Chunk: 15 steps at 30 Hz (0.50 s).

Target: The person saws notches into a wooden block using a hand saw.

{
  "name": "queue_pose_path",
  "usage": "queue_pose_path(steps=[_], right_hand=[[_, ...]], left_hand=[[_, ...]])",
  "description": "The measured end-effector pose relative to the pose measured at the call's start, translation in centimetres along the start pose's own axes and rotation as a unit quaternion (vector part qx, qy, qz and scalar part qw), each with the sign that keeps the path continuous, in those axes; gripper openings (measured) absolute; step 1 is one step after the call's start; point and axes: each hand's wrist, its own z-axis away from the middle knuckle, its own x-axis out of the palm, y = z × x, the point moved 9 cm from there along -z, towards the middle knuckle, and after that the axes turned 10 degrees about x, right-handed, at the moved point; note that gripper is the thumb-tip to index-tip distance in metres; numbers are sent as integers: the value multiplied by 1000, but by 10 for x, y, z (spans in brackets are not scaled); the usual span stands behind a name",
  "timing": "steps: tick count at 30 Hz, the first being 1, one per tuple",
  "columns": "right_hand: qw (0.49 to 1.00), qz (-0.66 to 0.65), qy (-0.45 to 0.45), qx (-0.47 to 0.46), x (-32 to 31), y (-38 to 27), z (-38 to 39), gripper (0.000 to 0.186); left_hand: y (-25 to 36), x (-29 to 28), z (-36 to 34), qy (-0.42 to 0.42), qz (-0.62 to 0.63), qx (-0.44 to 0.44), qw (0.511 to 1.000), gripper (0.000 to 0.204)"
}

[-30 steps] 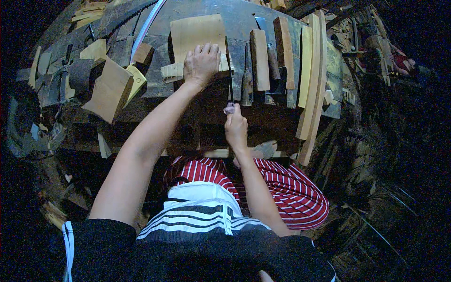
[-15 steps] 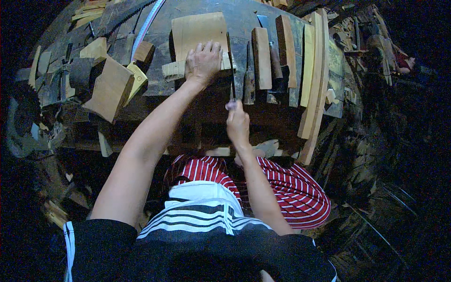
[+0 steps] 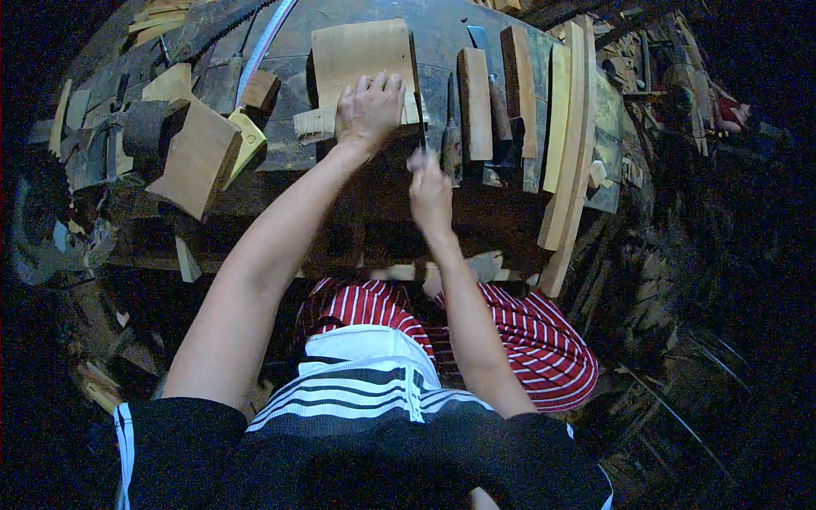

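Note:
My left hand (image 3: 371, 113) presses down over a light wooden board (image 3: 361, 49) and a narrow wooden strip (image 3: 314, 125) lying across its near end. Its fingers stretch forward onto the board, slightly apart. In my right hand (image 3: 432, 197), the fingers are wrapped round the handle of a saw. The narrow dark blade of the saw (image 3: 417, 85) runs along the board's right edge, pointing away from me. Motion smears the handle, and I cannot make out the blade's teeth. Just right of the blade lies a chisel-like tool (image 3: 452, 140).
Wooden blocks (image 3: 475, 102) and long strips (image 3: 568, 136) line the right of the workbench (image 3: 280, 157). To the left are a shaped wooden block (image 3: 197, 157), a yellow-handled tool (image 3: 247, 140) with a pale blade, and a toothed dark saw (image 3: 225, 30).
My right hand and the saw have moved forward, away from me, along the board's right edge. My left hand, the board and the strip have stayed in place.

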Motion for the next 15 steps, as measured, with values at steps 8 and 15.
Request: queue_pose_path(steps=[8,15], right_hand=[[996,30,-45,74,4,14,15,20],[1000,21,-9,-19,8,-9,-23,17]], left_hand=[[-2,-8,0,-18,3,-8,1000,18],[3,-12,3,6,-26,9,1000,21]])
